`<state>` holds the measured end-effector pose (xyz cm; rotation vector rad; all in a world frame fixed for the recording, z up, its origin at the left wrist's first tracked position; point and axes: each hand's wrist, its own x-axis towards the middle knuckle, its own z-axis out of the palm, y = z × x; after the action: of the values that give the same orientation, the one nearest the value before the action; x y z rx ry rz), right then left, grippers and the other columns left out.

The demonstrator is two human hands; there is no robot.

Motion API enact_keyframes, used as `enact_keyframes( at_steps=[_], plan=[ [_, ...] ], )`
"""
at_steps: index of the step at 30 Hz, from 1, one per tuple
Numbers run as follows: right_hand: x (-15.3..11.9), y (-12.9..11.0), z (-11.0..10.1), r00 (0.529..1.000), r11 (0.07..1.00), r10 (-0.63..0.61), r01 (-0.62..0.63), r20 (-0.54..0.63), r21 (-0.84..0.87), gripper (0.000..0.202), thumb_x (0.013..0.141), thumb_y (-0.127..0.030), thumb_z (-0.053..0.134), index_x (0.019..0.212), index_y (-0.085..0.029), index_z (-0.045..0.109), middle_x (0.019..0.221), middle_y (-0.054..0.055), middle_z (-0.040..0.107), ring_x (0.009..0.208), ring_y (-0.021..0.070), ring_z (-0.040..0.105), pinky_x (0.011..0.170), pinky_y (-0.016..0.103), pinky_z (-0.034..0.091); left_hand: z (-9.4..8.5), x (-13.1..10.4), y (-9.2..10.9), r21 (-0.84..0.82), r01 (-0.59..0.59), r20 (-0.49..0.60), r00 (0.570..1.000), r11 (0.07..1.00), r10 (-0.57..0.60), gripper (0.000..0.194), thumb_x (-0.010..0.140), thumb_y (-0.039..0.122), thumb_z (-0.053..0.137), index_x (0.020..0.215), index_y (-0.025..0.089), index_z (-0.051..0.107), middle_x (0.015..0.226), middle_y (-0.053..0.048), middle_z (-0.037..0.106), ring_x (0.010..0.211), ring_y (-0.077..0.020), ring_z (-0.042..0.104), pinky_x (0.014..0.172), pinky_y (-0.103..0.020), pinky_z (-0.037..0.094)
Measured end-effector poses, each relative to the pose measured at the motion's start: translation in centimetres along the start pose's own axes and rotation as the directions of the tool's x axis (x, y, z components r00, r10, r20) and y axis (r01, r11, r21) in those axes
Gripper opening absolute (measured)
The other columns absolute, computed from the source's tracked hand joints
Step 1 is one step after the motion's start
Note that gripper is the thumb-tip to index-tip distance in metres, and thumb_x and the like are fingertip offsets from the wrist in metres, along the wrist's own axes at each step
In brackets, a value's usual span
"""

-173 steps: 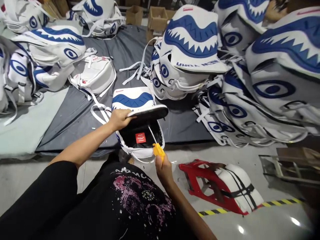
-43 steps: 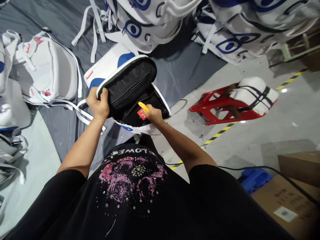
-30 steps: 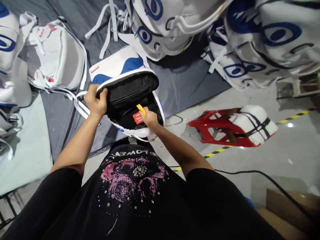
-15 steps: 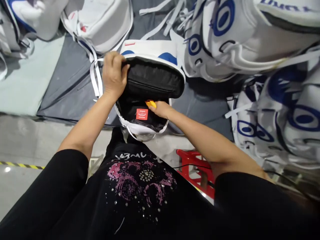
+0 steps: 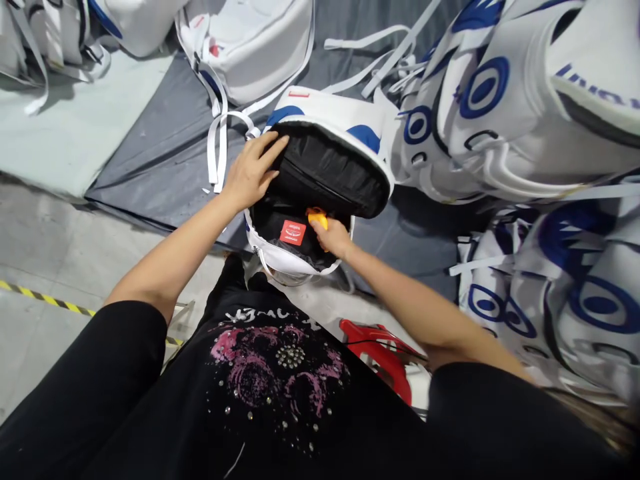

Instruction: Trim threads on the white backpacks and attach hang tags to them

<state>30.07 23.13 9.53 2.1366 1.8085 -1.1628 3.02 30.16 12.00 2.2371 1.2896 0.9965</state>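
Backpack (image 5: 283,257) open at near edge of dark grey cloth (image 5: 165,147), mouth facing near side. Left hand (image 5: 253,170) at raised flap (image 5: 330,110), fingers spread against its side edge; firmer hold there would likely steady opening. Right hand (image 5: 333,237) inside mouth, fingers closed round yellow tool (image 5: 319,218), near red label (image 5: 293,233). Tool's tip hidden: best go slowly, wrist loose, tip clear of label and black lining (image 5: 273,217).

On the front edge of the grey cloth-covered counter (image 5: 150,153), an open white-and-blue fabric backpack (image 5: 337,173) is set, a yellow plastic tool (image 5: 318,218) held inside. Stacked white-and-blue backpacks (image 5: 493,133) are placed rightward, a white fabric bag (image 5: 267,50) behind-left.
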Motion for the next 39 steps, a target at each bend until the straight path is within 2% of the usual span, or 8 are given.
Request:
enact_keyframes(
  at_steps=[5, 10, 15, 24, 28, 33, 36, 39],
  plan=[
    [-1.0, 0.0, 4.5, 0.943, 0.994, 0.037, -0.067, -0.33, -0.081, 0.056, 0.102, -0.049, 0.039, 0.137, -0.007, 0.049, 0.103, 0.021, 0.072, 0.094, 0.0316, 0.07, 0.077, 0.033, 0.049, -1.0, 1.5, 3.7, 0.105, -0.042, -0.071, 0.996, 0.994, 0.05, 0.079, 0.078, 0.073, 0.064, 0.142, 0.029, 0.048, 0.156, -0.011, 0.039, 0.152, -0.0366, 0.017, 0.122, -0.054, 0.021],
    [-0.3, 0.5, 5.6, 0.92, 0.995, 0.046, -0.079, -0.389, -0.068, 0.051, 0.102, -0.05, 0.037, 0.128, -0.009, 0.052, 0.098, 0.018, 0.072, 0.086, 0.0282, 0.069, 0.072, 0.031, 0.046, -1.5, 6.0, 4.2, 0.017, 0.084, 0.141, 0.986, 0.996, -0.085, 0.057, 0.082, 0.057, 0.063, 0.133, 0.033, 0.057, 0.129, -0.007, 0.063, 0.136, -0.0353, 0.045, 0.107, -0.055, 0.045],
    [-0.2, 0.8, 5.8, 0.906, 0.995, 0.058, -0.086, -0.418, -0.048, 0.042, 0.102, -0.047, 0.04, 0.122, -0.012, 0.051, 0.094, 0.014, 0.071, 0.081, 0.0254, 0.066, 0.07, 0.029, 0.043, -2.6, 7.4, 4.9, 0.188, 0.433, 0.328, 0.818, 0.882, -0.472, 0.064, 0.081, 0.055, 0.048, 0.144, 0.052, 0.038, 0.122, 0.001, 0.066, 0.143, -0.0333, 0.036, 0.089, -0.062, 0.054],
    [-0.5, 0.9, 5.6, 0.906, 0.987, 0.08, -0.129, -0.415, -0.092, 0.04, 0.102, -0.046, 0.039, 0.121, -0.012, 0.05, 0.093, 0.014, 0.07, 0.079, 0.024, 0.066, 0.069, 0.029, 0.042, -2.6, 7.5, 6.3, 0.189, 0.525, 0.302, 0.773, 0.83, -0.558, 0.065, 0.078, 0.055, 0.053, 0.142, 0.049, 0.042, 0.122, -0.001, 0.066, 0.143, -0.0348, 0.036, 0.089, -0.06, 0.055],
    [-0.5, 0.7, 5.6, 0.901, 0.981, 0.095, -0.157, -0.424, -0.113, 0.038, 0.102, -0.045, 0.04, 0.119, -0.013, 0.051, 0.093, 0.012, 0.07, 0.079, 0.0235, 0.066, 0.068, 0.029, 0.043, -2.6, 7.3, 6.4, 0.115, 0.541, 0.24, 0.798, 0.833, -0.552, 0.046, 0.081, 0.055, 0.055, 0.127, 0.047, 0.054, 0.114, -0.002, 0.068, 0.138, -0.0342, 0.042, 0.084, -0.054, 0.056],
    [-0.8, -0.8, 4.3, 0.899, 0.96, 0.141, -0.226, -0.415, -0.164, 0.037, 0.102, -0.043, 0.041, 0.121, -0.012, 0.049, 0.098, 0.014, 0.07, 0.085, 0.0261, 0.067, 0.071, 0.031, 0.045, -2.5, 7.2, 7.4, -0.074, 0.409, 0.082, 0.911, 0.909, -0.403, 0.014, 0.082, 0.044, 0.064, 0.088, 0.031, 0.064, 0.094, -0.004, 0.068, 0.114, -0.0311, 0.059, 0.075, -0.04, 0.053],
    [-2.8, -2.3, 4.3, 0.899, 0.928, 0.138, -0.264, -0.415, -0.263, 0.043, 0.101, -0.045, 0.04, 0.123, -0.01, 0.049, 0.108, 0.02, 0.067, 0.092, 0.0295, 0.067, 0.079, 0.037, 0.046, -1.7, 7.5, 7.4, -0.156, 0.299, -0.019, 0.952, 0.941, -0.306, 0.019, 0.082, 0.037, 0.067, 0.072, 0.025, 0.056, 0.08, -0.001, 0.065, 0.09, -0.0229, 0.063, 0.077, -0.034, 0.049],
    [-4.9, -4.4, 5.7, 0.955, 0.901, 0.029, -0.152, -0.295, -0.405, 0.052, 0.1, -0.052, 0.039, 0.126, -0.008, 0.05, 0.114, 0.024, 0.064, 0.099, 0.0336, 0.064, 0.087, 0.044, 0.045, -0.3, 7.8, 6.2, -0.215, 0.366, -0.073, 0.919, 0.906, -0.388, 0.03, 0.08, 0.03, 0.071, 0.063, 0.022, 0.048, 0.07, 0.001, 0.059, 0.075, -0.0164, 0.057, 0.076, -0.03, 0.045]
  ],
)
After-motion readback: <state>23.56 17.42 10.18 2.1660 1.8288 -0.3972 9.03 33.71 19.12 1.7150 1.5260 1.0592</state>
